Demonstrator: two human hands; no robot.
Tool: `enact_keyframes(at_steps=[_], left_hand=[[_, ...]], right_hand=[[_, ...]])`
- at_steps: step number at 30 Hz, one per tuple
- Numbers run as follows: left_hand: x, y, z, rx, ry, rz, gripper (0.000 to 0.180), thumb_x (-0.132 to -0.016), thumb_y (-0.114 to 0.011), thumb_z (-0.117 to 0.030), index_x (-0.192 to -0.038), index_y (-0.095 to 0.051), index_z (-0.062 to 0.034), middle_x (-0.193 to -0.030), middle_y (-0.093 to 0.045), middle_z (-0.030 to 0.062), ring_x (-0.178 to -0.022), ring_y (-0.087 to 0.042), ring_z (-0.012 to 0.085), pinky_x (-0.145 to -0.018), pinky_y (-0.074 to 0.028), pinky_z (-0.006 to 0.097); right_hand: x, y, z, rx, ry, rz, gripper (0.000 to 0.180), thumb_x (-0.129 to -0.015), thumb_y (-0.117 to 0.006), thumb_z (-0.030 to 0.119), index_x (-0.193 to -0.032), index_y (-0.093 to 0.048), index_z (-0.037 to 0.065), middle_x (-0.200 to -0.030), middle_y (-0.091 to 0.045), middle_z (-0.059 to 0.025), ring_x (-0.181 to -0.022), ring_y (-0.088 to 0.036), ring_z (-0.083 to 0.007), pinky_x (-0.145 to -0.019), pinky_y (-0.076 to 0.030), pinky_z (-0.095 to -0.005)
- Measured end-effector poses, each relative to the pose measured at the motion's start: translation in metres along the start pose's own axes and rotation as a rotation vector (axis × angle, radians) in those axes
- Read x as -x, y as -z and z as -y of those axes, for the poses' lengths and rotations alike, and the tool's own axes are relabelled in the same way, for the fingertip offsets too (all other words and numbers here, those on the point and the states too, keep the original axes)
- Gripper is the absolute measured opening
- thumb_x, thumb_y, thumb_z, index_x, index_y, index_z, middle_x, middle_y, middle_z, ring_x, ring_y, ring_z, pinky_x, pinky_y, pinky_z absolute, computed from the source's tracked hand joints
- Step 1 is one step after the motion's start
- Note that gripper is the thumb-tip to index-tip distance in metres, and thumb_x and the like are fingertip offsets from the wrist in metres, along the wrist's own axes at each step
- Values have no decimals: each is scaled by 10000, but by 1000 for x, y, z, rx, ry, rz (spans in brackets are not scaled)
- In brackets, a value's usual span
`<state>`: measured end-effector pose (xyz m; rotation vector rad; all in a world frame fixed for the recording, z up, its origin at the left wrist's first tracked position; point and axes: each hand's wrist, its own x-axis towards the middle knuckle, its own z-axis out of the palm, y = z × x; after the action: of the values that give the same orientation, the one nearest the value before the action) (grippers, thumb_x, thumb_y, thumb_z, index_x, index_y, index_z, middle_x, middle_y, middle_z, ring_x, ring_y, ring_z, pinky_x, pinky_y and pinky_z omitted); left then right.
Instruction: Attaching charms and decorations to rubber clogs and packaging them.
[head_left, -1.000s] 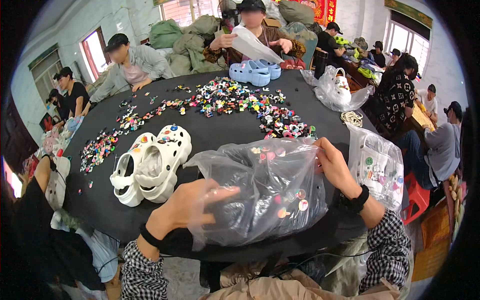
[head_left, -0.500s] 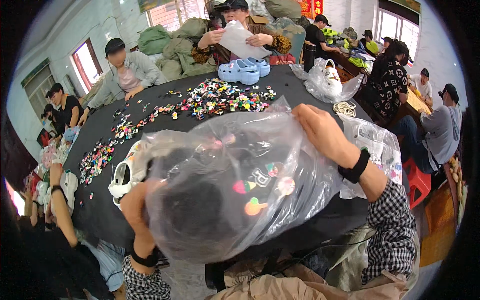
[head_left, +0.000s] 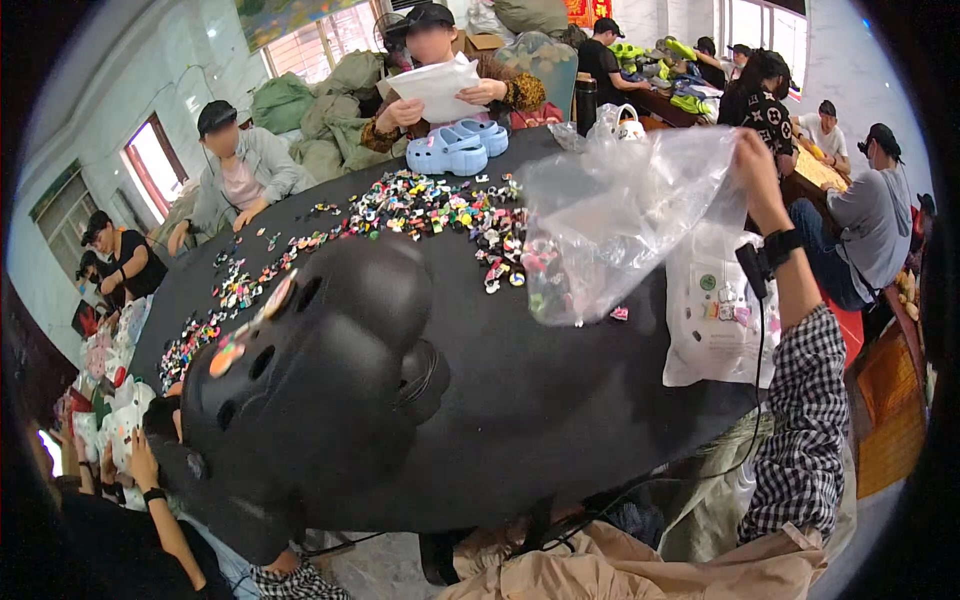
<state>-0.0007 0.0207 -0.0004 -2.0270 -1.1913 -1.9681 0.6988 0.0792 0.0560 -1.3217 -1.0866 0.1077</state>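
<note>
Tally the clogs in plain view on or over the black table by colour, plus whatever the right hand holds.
Black clog: 1
Light blue clogs: 2
Clear bag, held up by the right hand: 1
Total: 4

This is a small assembly workshop for decorating foam clogs. Several people sit around a large black table strewn across its middle with small colourful shoe charms, with a pair of light blue clogs at its far edge. Stuffed green sacks are piled against the upper-left wall beneath the windows, and more workers sit at another bench in the upper right.
</note>
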Motion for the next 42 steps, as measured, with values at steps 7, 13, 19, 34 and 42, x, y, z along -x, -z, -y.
enact_keyframes(at_steps=[7, 13, 19, 34, 42], left_hand=[[6, -22, -21, -209, -115, -19, 374, -874, -671, -260, -1111, -646, 28, -1043, -700, 96, -892, -676, 190, -782, -510, 294], [12, -68, -19, -385, -155, 32, 441, -827, -680, -201, -1229, -640, -24, -1099, -704, 175, -954, -701, 330, -805, -530, 358], [57, -87, -52, -503, -215, 495, 579, -642, -794, -157, -1200, -660, -87, -719, -549, 65, -618, -606, 263, -551, -466, 392], [44, -72, -53, -322, -272, 547, 461, -568, -828, -267, -969, -679, -96, -653, -521, -13, -685, -459, 212, -659, -364, 360], [46, -88, -72, -295, -220, 561, 384, -579, -807, -202, -912, -653, -89, -684, -547, 5, -715, -472, 228, -674, -365, 365]], right_hand=[[-5, 1, 72, -518, 105, -7, 278, -1017, -476, 160, -1224, -617, 40, -1196, -644, -30, -987, -624, -132, -872, -500, -279], [65, -6, 139, 171, 568, -50, 253, -976, -457, 155, -1109, -622, 17, -972, -673, -47, -894, -608, -120, -800, -493, -288], [140, -81, 127, 807, 951, 648, 271, -796, -636, 99, -1062, -609, 49, -962, -578, -125, -763, -646, -326, -688, -538, -410], [171, -187, 10, 1021, 1045, 1209, 511, -857, -600, 129, -1367, -576, 156, -1501, -461, -35, -889, -695, -233, -717, -563, -360], [133, -171, 48, 655, 971, 1070, 306, -797, -637, 104, -1098, -683, 127, -1174, -616, -83, -863, -682, -294, -688, -563, -409]])
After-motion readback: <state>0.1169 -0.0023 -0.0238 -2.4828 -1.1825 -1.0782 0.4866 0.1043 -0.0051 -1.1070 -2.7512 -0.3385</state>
